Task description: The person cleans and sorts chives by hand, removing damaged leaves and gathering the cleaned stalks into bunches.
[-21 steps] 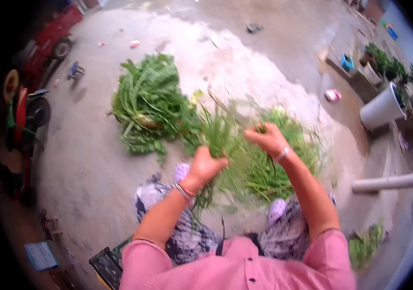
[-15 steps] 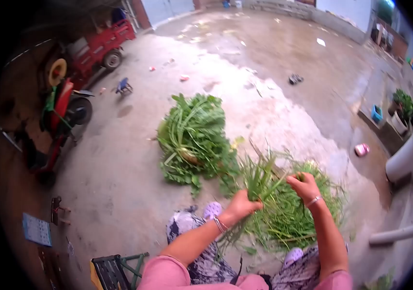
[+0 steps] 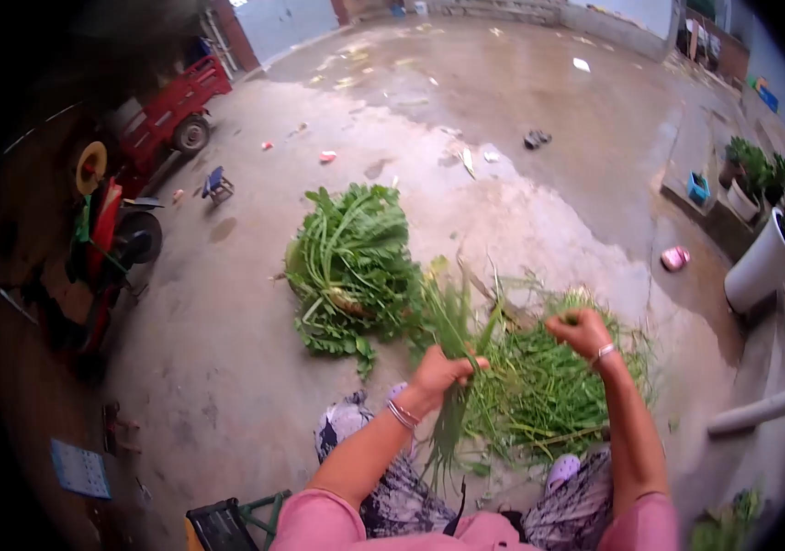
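My left hand (image 3: 440, 375) is wrapped round a bunch of long, thin green leaves (image 3: 448, 424), which stick out above and below the fist. To its right, my right hand (image 3: 582, 332) is raised with fingers curled together; whatever it may pinch is too small to make out. Beneath both hands a loose heap of grass-like greens (image 3: 549, 397) spreads over the concrete floor. Beyond my left hand lies a bigger pile of broad leafy greens (image 3: 360, 248), with a pale stem or root showing near its lower side.
A small blue stool (image 3: 218, 186) stands on the floor at the left, near a red cargo tricycle (image 3: 158, 118). On the right are a tall white planter (image 3: 762, 274), a pink-and-white object (image 3: 674, 258) and a pale pipe (image 3: 769, 404). Dark shoes (image 3: 537, 139) lie farther off.
My right hand has come away from the bunch, and the strand stretched towards it no longer shows. My left hand holds the bunch more upright. The view has shifted slightly.
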Tool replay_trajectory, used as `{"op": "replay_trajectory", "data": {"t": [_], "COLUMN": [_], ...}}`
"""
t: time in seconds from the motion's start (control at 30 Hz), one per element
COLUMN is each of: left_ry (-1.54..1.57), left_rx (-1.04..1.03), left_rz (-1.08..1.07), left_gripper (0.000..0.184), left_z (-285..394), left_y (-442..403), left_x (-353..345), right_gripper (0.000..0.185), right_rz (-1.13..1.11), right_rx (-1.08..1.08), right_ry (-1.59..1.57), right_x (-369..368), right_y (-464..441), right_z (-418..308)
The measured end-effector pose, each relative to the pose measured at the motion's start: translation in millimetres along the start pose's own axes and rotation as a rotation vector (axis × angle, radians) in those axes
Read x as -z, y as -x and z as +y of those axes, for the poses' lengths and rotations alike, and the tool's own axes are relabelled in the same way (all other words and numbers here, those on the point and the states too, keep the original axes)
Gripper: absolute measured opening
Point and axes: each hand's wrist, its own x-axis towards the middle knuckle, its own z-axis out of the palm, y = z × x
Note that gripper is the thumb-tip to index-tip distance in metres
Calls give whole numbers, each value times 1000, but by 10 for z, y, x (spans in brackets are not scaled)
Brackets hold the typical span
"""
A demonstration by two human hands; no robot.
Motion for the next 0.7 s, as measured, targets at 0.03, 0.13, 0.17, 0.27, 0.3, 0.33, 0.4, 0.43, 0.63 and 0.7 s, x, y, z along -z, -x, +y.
{"op": "replay_trajectory", "data": {"t": [0.03,0.13,0.17,0.27,0.3,0.33,0.4,0.43,0.63,0.7], "left_ry": [32,172,198,193,173,178,75,42,118,99], "left_rx": [9,37,49,78,75,90,97,103,165,103], "left_rz": [-28,-67,-79,-113,-129,-134,-161,-185,-220,-127], "left_gripper": [18,18,19,19,18,18,18,17,18,17], "left_z": [14,70,22,-60,-63,-66,-106,-113,-88,-14], "left_y": [-4,19,7,-30,-32,-45,-52,-64,-129,-123], "left_x": [8,-54,-60,-75,-93,-115,-159,-178,-143,-106], "right_gripper": [21,23,22,21,21,21,22,22,24,25], "right_rz": [51,117,111,62,11,15,-72,-70,217,295], "right_rx": [-11,-6,-57,-153,-180,-196,-222,-245,-131,-55], "right_ry": [-39,-127,-222,-461,-605,-604,-742,-747,-886,-1004], "right_x": [23,91,80,-31,-75,-130,-253,-290,43,409], "right_y": [22,17,112,236,235,228,248,242,131,94], "right_z": [-115,-154,-289,-568,-605,-639,-653,-657,-591,-369]}}
